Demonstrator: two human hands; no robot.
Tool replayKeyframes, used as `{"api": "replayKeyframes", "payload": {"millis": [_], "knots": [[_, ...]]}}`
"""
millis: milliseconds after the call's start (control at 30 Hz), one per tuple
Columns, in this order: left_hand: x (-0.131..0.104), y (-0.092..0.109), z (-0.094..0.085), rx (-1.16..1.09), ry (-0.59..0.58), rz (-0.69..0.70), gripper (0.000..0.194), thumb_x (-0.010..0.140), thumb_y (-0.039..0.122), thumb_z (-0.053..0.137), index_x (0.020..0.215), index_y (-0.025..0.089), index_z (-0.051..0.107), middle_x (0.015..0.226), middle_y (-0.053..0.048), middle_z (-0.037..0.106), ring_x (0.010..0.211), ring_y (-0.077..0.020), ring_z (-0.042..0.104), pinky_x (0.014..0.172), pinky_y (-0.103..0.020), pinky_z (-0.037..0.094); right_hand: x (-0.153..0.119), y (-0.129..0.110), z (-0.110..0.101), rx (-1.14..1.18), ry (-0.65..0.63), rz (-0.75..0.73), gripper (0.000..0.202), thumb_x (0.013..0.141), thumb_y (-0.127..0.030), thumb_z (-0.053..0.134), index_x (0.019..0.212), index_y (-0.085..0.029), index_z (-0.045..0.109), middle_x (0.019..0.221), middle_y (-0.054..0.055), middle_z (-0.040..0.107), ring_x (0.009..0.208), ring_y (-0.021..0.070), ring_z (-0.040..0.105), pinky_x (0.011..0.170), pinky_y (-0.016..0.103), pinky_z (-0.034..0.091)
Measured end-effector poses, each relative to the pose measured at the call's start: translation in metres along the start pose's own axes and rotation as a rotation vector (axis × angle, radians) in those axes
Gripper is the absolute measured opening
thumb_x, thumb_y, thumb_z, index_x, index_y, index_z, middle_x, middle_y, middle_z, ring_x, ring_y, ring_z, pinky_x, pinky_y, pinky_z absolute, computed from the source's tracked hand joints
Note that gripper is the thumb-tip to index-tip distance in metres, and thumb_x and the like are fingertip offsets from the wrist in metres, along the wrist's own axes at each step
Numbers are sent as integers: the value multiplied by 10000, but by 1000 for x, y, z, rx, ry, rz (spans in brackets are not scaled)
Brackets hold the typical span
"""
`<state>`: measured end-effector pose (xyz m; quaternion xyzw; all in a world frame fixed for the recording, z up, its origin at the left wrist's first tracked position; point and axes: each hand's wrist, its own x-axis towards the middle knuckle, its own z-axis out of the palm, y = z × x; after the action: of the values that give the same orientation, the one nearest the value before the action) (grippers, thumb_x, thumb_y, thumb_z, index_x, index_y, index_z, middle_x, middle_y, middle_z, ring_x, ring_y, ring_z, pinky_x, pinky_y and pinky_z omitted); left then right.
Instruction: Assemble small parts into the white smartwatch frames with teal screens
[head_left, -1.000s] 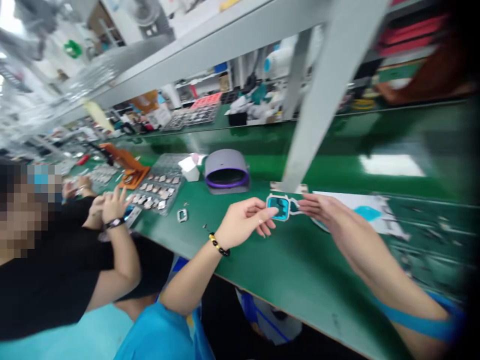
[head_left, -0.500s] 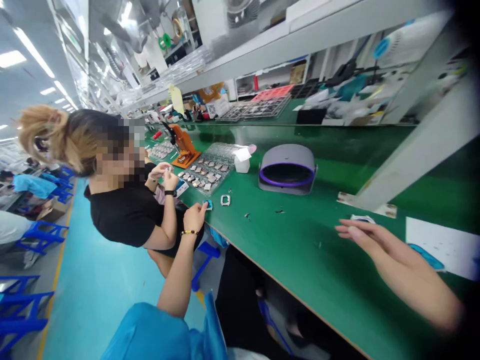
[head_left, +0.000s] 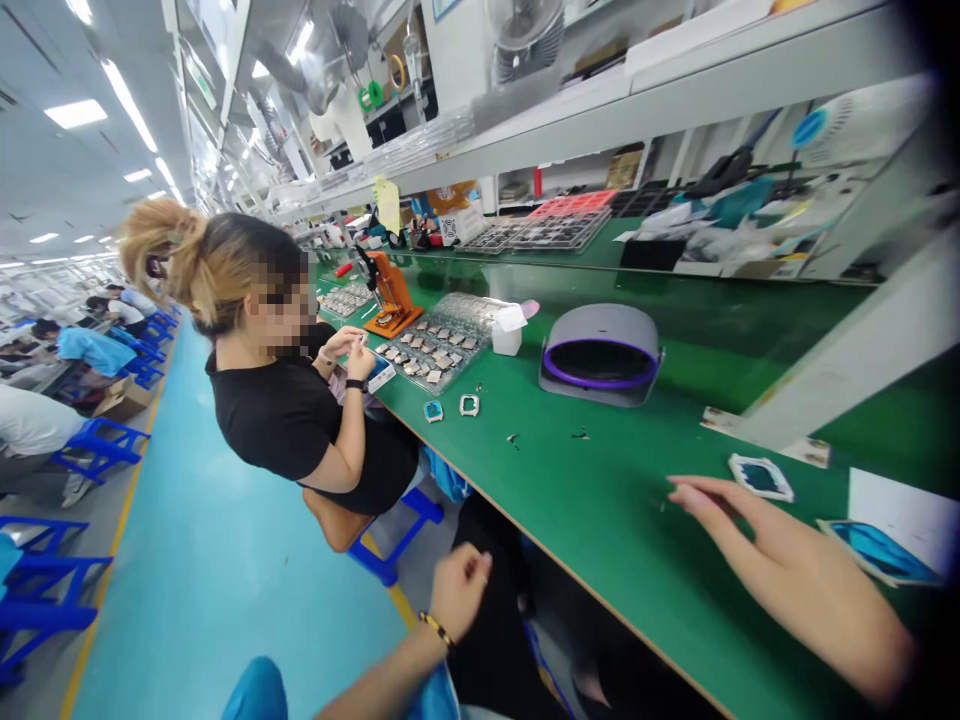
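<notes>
Over my lap, just off the table edge, my left hand [head_left: 459, 590] is loosely closed, fingers curled, with nothing visible in it. My right hand [head_left: 780, 570] hovers over the green table, thumb and fingertips brought together; whatever is between them is too small to make out. Behind it lies a white square frame with a dark opening, like a watch case [head_left: 761, 477]. A similar frame with blue film [head_left: 889, 552] is partly hidden by the right hand. Toward the left end are a blue-filled watch-case frame [head_left: 433, 411] and a white watch-case frame [head_left: 469, 405].
A grey purple-rimmed device [head_left: 600, 355] stands at the table's back. Small dark scraps [head_left: 580, 433] lie before it. Farther left are a clear tray of small parts [head_left: 457, 375], a white box [head_left: 507, 338] and an orange press [head_left: 394, 295]. A co-worker [head_left: 292, 400] sits on the left.
My left hand has let go of the blue-filled frame and drawn back toward my lap. The thumb and fingertips of my right hand now meet. The view has shifted slightly left.
</notes>
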<state>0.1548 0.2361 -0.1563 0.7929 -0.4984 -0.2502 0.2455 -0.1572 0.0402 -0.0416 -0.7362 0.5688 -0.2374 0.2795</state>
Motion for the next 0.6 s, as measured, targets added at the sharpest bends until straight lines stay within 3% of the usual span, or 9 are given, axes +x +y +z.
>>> {"api": "replayKeyframes", "payload": {"millis": [67,133,200,300,467,600], "knots": [[-23,-6,42,9,-263,39,236,888,413,595,747,225,625,702,8,672,691,-170,650,673,-256,493,-2,-1,9,-86,-38,-147,585,895,-759,418,1137,-321,722,1220,26,759,1108,335,714,920,491,575],[-33,-8,79,37,-483,83,158,746,386,725,726,250,649,719,20,697,790,-207,708,780,-300,549,-3,0,18,-135,-79,-262,557,923,-733,410,1107,-317,732,1199,22,759,1102,325,710,940,502,568],[-31,-4,112,83,-640,93,152,715,375,722,689,258,628,731,12,702,877,-253,736,857,-376,574,-3,0,26,-156,-85,-335,533,962,-695,396,1096,-302,731,1179,30,754,1100,314,701,971,506,550],[-15,5,152,178,-813,71,237,643,362,729,560,249,538,642,-13,644,874,-329,748,799,-466,599,-2,-2,33,-173,-32,-392,520,1007,-641,375,1069,-264,728,1141,60,749,1074,302,688,965,486,535],[6,12,188,330,-948,73,289,562,316,696,438,249,444,541,-52,569,810,-412,745,641,-532,589,0,-4,41,-282,62,-479,529,1042,-586,347,1053,-215,724,1047,87,743,975,287,684,891,451,523],[2,19,204,345,-988,131,126,566,301,665,502,253,567,641,-95,668,855,-431,753,664,-556,609,0,-3,46,-384,118,-537,518,1057,-542,339,1057,-188,717,1016,97,740,939,278,685,885,434,512]]}}
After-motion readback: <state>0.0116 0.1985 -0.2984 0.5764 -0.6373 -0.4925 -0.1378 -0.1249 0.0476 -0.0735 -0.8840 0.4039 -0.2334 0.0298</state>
